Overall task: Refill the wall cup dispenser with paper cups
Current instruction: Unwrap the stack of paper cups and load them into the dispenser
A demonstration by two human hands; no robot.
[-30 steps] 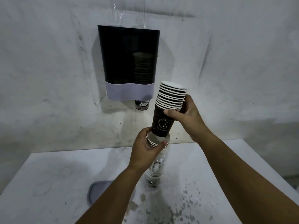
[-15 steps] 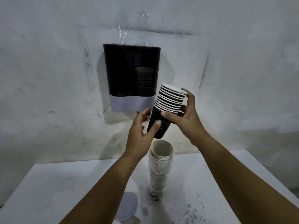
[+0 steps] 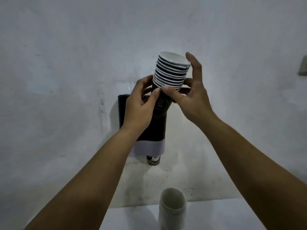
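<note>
The pale, scuffed wall (image 3: 66, 80) fills the view, and fixed to it is the dark wall-mounted cup dispenser with its white lower band (image 3: 149, 149), partly hidden behind the hands; one dark cup bottom (image 3: 153, 161) is seen poking out below the band. On the white table (image 3: 232, 214) beneath, a clear plastic sleeve of remaining cups (image 3: 172, 208) is left standing, well apart from the action. Raised in front of the dispenser's top is the nested stack of dark paper cups with white rims (image 3: 171, 72), tilted, mouths upward. It is gripped low on its dark body by the left hand (image 3: 141, 107), fingers curled round it, while the right hand (image 3: 191, 95) is closed on the lowest rims, thumb in front. For a clean load, the stack should be straightened to vertical, centred over the opening, and lowered base first; whether that opening is clear cannot be told.
</note>
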